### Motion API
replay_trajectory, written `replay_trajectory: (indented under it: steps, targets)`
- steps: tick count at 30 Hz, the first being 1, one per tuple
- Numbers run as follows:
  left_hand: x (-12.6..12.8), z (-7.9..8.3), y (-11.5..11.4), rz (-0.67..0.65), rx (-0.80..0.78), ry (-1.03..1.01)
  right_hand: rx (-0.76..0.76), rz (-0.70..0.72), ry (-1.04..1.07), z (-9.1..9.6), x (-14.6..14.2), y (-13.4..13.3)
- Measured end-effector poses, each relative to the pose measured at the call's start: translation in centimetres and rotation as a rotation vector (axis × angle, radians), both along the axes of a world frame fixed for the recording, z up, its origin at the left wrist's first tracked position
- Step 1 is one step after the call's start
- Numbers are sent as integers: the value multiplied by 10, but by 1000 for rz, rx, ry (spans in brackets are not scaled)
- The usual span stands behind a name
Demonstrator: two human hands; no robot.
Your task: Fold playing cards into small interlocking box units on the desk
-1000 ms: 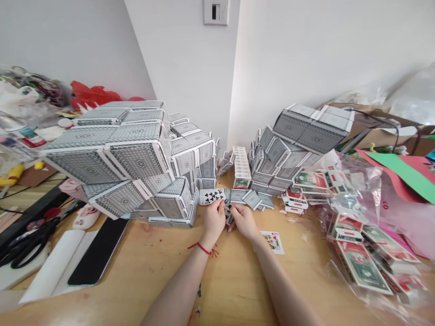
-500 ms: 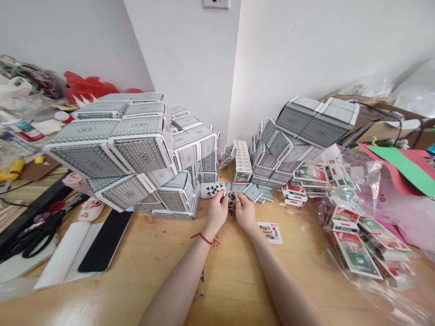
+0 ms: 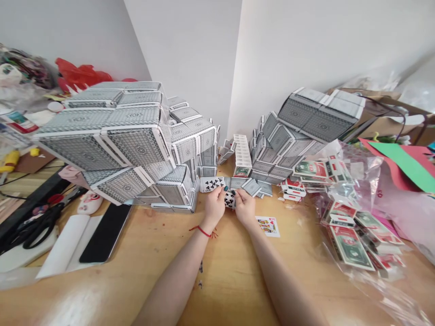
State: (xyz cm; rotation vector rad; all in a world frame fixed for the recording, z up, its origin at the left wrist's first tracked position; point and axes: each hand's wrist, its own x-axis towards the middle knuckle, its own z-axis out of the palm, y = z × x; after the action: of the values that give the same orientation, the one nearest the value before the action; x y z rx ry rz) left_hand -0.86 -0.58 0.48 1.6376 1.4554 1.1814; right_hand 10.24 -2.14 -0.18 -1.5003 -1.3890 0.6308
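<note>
My left hand (image 3: 214, 207) and my right hand (image 3: 245, 209) meet over the wooden table (image 3: 238, 280), both pinching one small playing card (image 3: 229, 199) with black club pips between them. A face-up club card (image 3: 212, 183) lies just beyond my left fingers. A face-up king card (image 3: 268, 225) lies flat to the right of my right wrist. Several grey-backed folded cards (image 3: 252, 186) lie just behind my hands.
A big block built of grey-backed cards (image 3: 118, 145) stands at the left, a smaller one (image 3: 299, 127) at the right. Red-and-green card boxes (image 3: 350, 244) lie in plastic wrap at right. A black phone (image 3: 106, 233), white paper and scissors (image 3: 34, 226) lie at left.
My hands have slid a little farther from me, toward the card blocks, and the card between them now shows its pips. The view has tipped down slightly.
</note>
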Motion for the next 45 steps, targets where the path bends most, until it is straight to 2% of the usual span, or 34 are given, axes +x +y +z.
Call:
replay_trajectory:
  steps: [5,10,12,15,20,26,31,40,45]
  targets:
    - [-3,0,0,-11,-3,35,-16,5,71,-1,1,3]
    - [-2,-2,-1,54,13,98,-123,146,334,4,-3,0]
    - [-1,-3,-1,91,3,112,-133,207,356,5,-6,-3]
    - [1,-4,0,133,-8,138,-68,194,205,5,-9,-4]
    - [3,-4,-1,110,60,180,31,-35,-128,-2,-8,0]
    - [7,-4,-8,28,86,152,37,-108,-222,-3,-5,2]
    - [9,-3,-12,-1,120,256,30,-100,-150,0,-4,1]
    - [8,0,-10,40,86,131,18,-19,27,0,-8,1]
    - [7,-2,-6,108,69,115,-78,68,251,2,-9,3]
